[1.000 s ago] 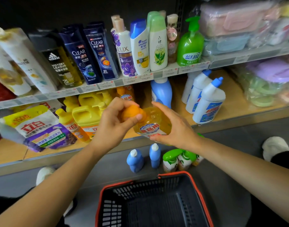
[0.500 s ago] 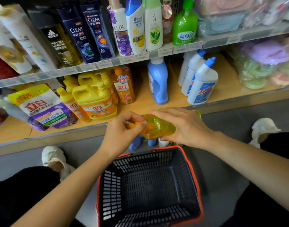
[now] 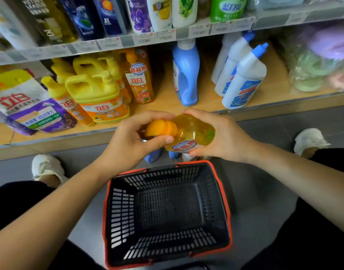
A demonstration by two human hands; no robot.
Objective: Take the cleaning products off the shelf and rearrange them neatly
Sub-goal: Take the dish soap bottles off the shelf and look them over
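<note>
Here the left hand pinches the orange cap and the right hand grips the body of the dish-soap bottle, held sideways above the basket (taken off the shelf), which I judge needs lowering in next.

Amber detergent bottle, orange-capped, lies sideways in both hands above the basket.

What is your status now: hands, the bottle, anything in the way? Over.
Left hand pinches the orange cap, right hand grips the body. Yellow detergent bottle held sideways over the basket far rim. Nothing seen in the way.
</note>
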